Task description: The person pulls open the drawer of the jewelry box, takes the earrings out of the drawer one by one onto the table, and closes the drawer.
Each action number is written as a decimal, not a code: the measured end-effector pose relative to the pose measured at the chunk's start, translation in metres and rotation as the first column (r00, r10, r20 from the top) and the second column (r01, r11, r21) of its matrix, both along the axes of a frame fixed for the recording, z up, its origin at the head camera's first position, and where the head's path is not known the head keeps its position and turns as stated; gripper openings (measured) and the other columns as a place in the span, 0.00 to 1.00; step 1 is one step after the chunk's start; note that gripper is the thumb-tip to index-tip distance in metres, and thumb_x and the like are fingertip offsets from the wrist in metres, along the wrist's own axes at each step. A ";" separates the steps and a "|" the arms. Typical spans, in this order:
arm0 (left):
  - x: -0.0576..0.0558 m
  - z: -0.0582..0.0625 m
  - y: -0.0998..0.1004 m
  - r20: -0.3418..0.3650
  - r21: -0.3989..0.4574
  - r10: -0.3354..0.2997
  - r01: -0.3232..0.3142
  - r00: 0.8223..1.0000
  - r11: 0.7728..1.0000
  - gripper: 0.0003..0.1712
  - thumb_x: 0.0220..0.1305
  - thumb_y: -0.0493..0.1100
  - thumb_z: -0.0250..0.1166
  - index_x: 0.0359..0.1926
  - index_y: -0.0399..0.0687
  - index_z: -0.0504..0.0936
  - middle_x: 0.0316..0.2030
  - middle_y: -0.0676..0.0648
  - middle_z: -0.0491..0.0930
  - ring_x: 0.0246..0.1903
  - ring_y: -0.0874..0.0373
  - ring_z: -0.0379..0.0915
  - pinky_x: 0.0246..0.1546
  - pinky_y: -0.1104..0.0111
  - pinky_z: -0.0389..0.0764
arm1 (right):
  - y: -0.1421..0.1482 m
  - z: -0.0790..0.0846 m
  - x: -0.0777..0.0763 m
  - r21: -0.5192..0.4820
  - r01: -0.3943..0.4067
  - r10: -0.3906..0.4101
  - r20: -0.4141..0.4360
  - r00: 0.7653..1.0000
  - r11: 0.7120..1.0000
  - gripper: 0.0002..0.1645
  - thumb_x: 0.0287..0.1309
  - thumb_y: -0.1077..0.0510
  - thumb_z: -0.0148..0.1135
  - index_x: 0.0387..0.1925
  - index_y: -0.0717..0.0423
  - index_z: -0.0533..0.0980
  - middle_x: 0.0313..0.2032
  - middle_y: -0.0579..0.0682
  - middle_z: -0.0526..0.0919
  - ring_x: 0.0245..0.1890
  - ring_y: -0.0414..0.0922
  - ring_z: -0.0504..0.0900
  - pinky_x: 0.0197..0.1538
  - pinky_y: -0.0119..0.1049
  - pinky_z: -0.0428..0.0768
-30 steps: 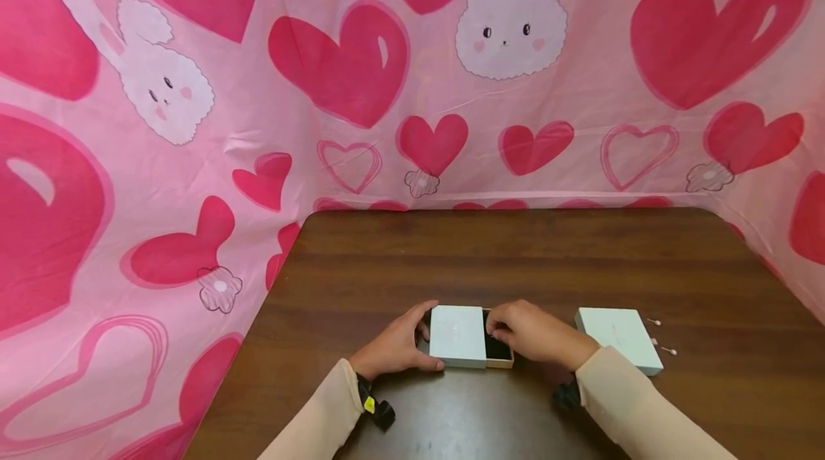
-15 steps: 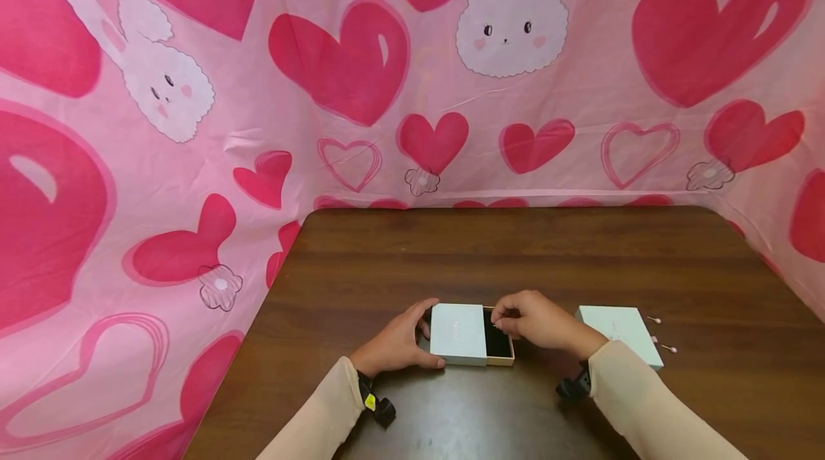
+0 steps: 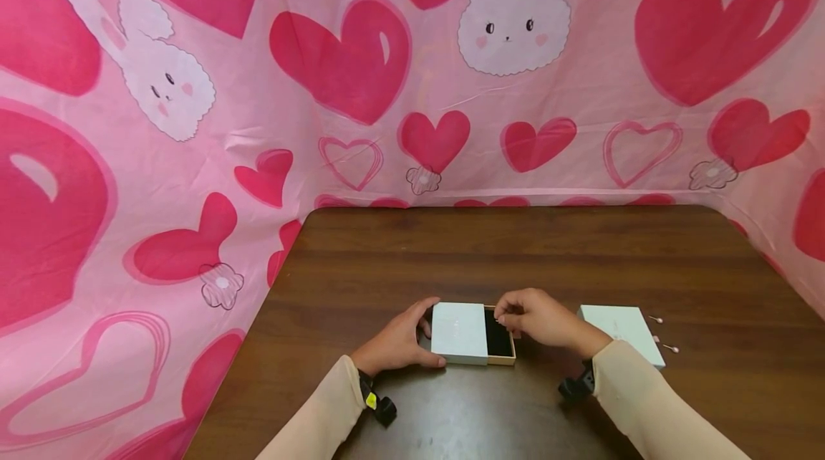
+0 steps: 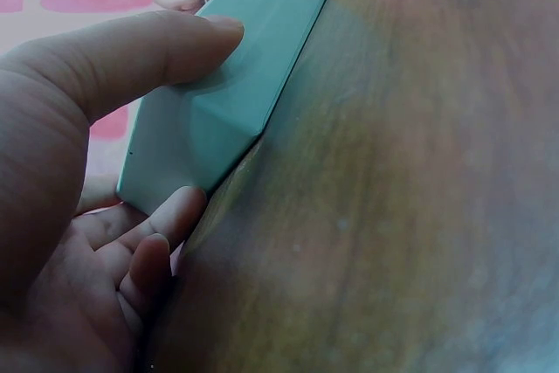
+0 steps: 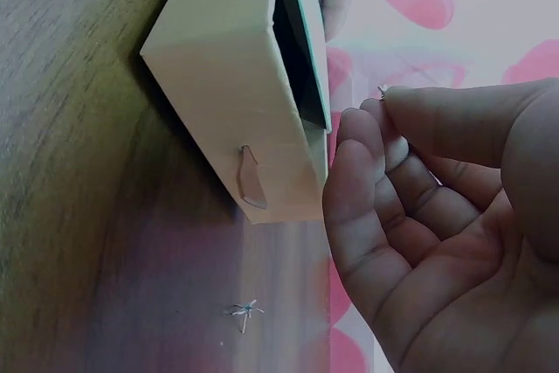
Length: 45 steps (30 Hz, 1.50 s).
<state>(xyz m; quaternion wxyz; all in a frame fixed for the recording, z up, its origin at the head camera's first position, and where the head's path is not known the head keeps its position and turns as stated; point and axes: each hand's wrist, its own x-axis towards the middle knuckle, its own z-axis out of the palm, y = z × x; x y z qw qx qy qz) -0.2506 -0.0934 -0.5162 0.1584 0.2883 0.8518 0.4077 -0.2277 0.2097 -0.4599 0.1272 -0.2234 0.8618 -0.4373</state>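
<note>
A pale mint drawer box (image 3: 459,333) lies on the table with its tan drawer (image 5: 227,85) slid partly out to the right. Black lining (image 3: 497,334) shows inside, and a small ribbon pull (image 5: 250,179) hangs on the drawer's end. My left hand (image 3: 401,340) grips the sleeve's left end, thumb along the near side and fingers round the back. Just above the drawer's far right corner, my right hand (image 3: 538,320) pinches a tiny silvery piece (image 5: 383,91) between thumb and fingertips. Its exact kind cannot be made out, as the fingers cover most of it.
A second mint box (image 3: 625,334) sits to the right, partly behind the right wrist. Beside it lie two small pins with pearl-like heads, one farther pin (image 3: 656,319) and one nearer pin (image 3: 672,350). A star-shaped silvery stud (image 5: 246,310) shows on the table beyond the drawer.
My right hand has come up out of the drawer and shifted slightly right, baring more of the black lining. The left hand keeps its grip on the box.
</note>
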 end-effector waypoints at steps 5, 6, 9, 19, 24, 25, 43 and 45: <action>0.001 0.002 0.000 0.014 0.007 -0.002 0.002 1.000 1.000 0.61 0.42 0.59 0.80 0.73 0.54 0.56 0.39 0.55 0.73 0.37 0.61 0.71 0.37 0.67 0.73 | 0.002 0.003 0.000 0.002 0.007 -0.007 -0.004 1.000 1.000 0.03 0.64 0.63 0.61 0.37 0.60 0.80 0.26 0.50 0.78 0.26 0.53 0.79 0.32 0.44 0.81; 0.001 0.002 0.000 0.014 0.007 -0.002 0.002 1.000 1.000 0.61 0.42 0.58 0.80 0.73 0.54 0.56 0.39 0.55 0.73 0.37 0.61 0.71 0.37 0.67 0.74 | 0.003 0.004 0.000 -0.001 0.008 -0.008 -0.001 1.000 1.000 0.03 0.64 0.63 0.61 0.37 0.60 0.80 0.26 0.51 0.78 0.26 0.54 0.79 0.32 0.44 0.81; 0.001 0.002 0.000 0.011 0.005 -0.002 0.002 1.000 1.000 0.60 0.42 0.58 0.80 0.73 0.55 0.56 0.40 0.55 0.73 0.37 0.62 0.71 0.37 0.67 0.74 | 0.005 0.006 0.001 -0.020 0.009 -0.008 0.012 1.000 1.000 0.04 0.64 0.63 0.61 0.37 0.61 0.79 0.27 0.54 0.79 0.26 0.54 0.79 0.33 0.45 0.81; 0.001 0.002 0.001 0.012 0.002 0.000 0.000 1.000 1.000 0.60 0.42 0.59 0.80 0.73 0.55 0.56 0.40 0.55 0.73 0.37 0.61 0.71 0.37 0.66 0.73 | 0.014 0.011 -0.001 0.008 0.026 -0.026 0.022 0.999 1.000 0.04 0.66 0.62 0.60 0.38 0.58 0.80 0.32 0.51 0.82 0.33 0.50 0.81 0.39 0.42 0.82; 0.001 0.002 0.001 0.005 -0.009 0.003 -0.003 1.000 1.000 0.60 0.43 0.58 0.80 0.73 0.54 0.56 0.39 0.55 0.73 0.36 0.62 0.71 0.35 0.66 0.73 | 0.018 0.012 -0.002 0.053 0.038 -0.039 0.004 0.999 0.998 0.04 0.65 0.61 0.60 0.38 0.56 0.81 0.33 0.49 0.82 0.34 0.49 0.80 0.39 0.40 0.81; 0.001 0.002 0.002 0.003 -0.011 0.004 -0.004 1.000 1.000 0.60 0.43 0.58 0.79 0.73 0.54 0.56 0.38 0.55 0.73 0.36 0.62 0.70 0.35 0.67 0.73 | 0.019 0.013 -0.002 0.057 0.041 -0.041 -0.002 0.999 0.998 0.04 0.65 0.61 0.60 0.38 0.56 0.81 0.33 0.49 0.82 0.34 0.50 0.80 0.38 0.40 0.81; 0.001 0.001 0.001 -0.001 0.002 0.010 -0.010 1.000 1.000 0.61 0.41 0.60 0.80 0.73 0.55 0.56 0.38 0.55 0.74 0.36 0.62 0.71 0.36 0.66 0.74 | 0.041 0.019 -0.002 0.084 0.077 -0.071 -0.076 0.995 0.993 0.04 0.63 0.61 0.63 0.36 0.58 0.81 0.29 0.49 0.81 0.30 0.45 0.77 0.33 0.37 0.78; 0.001 0.000 0.001 0.000 0.009 0.010 -0.010 1.000 1.000 0.61 0.41 0.60 0.80 0.73 0.55 0.56 0.38 0.55 0.74 0.36 0.62 0.71 0.36 0.66 0.74 | 0.044 0.019 -0.001 0.085 0.083 -0.076 -0.075 0.994 0.993 0.04 0.62 0.61 0.63 0.36 0.58 0.81 0.29 0.50 0.81 0.30 0.45 0.77 0.32 0.37 0.78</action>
